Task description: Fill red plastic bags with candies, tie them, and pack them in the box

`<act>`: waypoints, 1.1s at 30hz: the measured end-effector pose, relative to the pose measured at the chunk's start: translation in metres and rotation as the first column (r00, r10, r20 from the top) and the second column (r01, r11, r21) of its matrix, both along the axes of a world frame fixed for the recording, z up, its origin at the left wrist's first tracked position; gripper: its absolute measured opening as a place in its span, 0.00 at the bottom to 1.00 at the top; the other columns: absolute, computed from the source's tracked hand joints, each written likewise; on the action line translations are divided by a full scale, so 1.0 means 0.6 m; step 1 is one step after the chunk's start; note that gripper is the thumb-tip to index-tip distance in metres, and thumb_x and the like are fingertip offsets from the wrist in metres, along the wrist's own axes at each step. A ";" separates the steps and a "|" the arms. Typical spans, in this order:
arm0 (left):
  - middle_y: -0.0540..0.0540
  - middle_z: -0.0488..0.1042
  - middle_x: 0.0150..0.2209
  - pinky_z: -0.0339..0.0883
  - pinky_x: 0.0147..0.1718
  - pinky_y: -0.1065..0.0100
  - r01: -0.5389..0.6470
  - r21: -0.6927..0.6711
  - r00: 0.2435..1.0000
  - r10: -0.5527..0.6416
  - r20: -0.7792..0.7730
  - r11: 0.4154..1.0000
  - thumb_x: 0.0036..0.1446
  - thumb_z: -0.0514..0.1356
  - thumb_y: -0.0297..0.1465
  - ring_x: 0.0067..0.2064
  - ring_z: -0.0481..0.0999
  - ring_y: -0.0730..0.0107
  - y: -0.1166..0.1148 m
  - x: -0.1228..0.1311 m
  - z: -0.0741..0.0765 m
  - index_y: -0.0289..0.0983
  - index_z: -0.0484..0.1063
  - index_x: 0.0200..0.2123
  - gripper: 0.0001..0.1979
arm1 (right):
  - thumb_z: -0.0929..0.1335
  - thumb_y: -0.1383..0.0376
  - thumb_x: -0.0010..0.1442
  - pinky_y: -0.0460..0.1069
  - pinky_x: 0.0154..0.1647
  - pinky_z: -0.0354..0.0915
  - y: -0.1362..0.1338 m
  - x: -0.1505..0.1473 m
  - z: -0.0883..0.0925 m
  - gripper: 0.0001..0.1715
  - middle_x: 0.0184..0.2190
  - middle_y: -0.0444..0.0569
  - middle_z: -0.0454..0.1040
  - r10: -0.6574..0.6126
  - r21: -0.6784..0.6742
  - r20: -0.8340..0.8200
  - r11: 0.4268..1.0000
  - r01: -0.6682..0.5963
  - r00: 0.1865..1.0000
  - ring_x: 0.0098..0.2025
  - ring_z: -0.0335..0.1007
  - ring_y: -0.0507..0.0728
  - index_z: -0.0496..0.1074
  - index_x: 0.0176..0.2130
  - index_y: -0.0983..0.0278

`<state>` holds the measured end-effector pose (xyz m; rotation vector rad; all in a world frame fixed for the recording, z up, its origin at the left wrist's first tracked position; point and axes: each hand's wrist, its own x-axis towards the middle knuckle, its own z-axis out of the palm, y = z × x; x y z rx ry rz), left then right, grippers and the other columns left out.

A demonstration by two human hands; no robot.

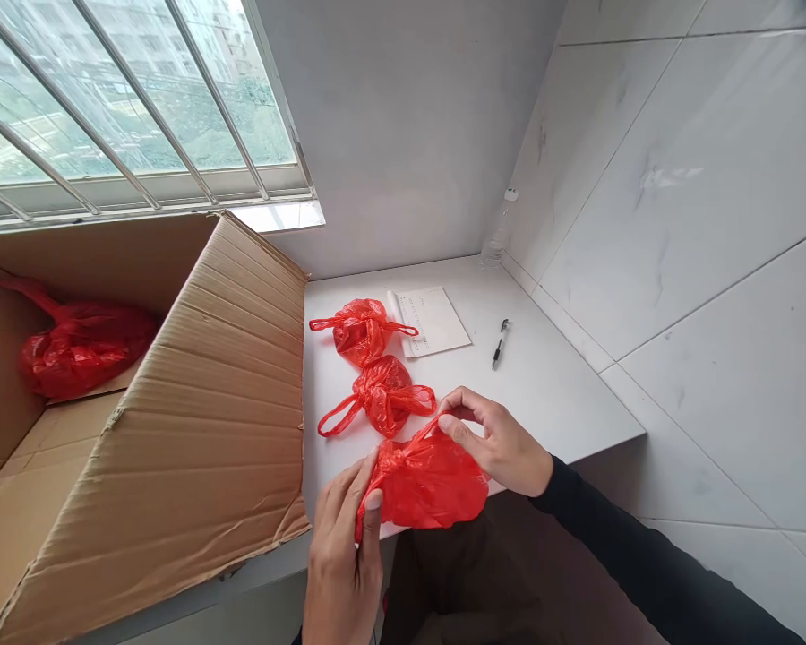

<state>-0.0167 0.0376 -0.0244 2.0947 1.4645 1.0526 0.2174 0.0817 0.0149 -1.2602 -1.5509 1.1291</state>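
At the white counter's near edge lies a red plastic bag [426, 484], held from both sides. My left hand [342, 546] pinches its left handle with closed fingers. My right hand [501, 443] grips the right handle, fingers curled around it. Two more knotted red bags rest on the counter behind it, one in the middle [384, 394] and one farther back [359, 330].
A large open cardboard box [175, 421] stands to the left under a barred window, with another red bag [81, 345] inside. A sheet of paper [436, 320] and a pen [499, 344] lie near the back. Tiled wall rises on the right of the counter [551, 394].
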 end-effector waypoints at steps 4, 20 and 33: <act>0.46 0.68 0.61 0.62 0.60 0.61 0.044 0.002 0.998 -0.044 0.035 0.999 0.69 0.55 0.29 0.62 0.67 0.64 0.001 0.011 0.012 0.49 0.62 0.66 0.24 | 0.63 0.58 0.71 0.51 0.46 0.66 -0.003 -0.001 0.000 0.08 0.38 0.44 0.73 0.004 -0.027 -0.047 1.000 -0.005 0.999 0.41 0.72 0.54 0.67 0.42 0.60; 0.46 0.77 0.44 0.71 0.38 0.67 -0.220 -0.165 0.948 0.250 0.196 0.961 0.65 0.58 0.35 0.43 0.77 0.64 -0.006 -0.002 0.013 0.43 0.73 0.50 0.11 | 0.65 0.56 0.70 0.55 0.54 0.68 -0.031 0.050 -0.002 0.19 0.47 0.47 0.76 -0.211 -0.009 0.057 0.977 0.212 0.976 0.49 0.74 0.58 0.68 0.58 0.55; 0.49 0.69 0.41 0.67 0.40 0.69 -0.268 -0.107 0.937 0.285 0.200 0.957 0.58 0.62 0.31 0.44 0.71 0.66 -0.017 0.036 0.077 0.45 0.79 0.40 0.08 | 0.65 0.72 0.65 0.60 0.52 0.71 -0.135 -0.023 0.076 0.23 0.47 0.50 0.72 -0.423 0.623 0.026 0.716 0.317 0.906 0.50 0.72 0.61 0.66 0.55 0.51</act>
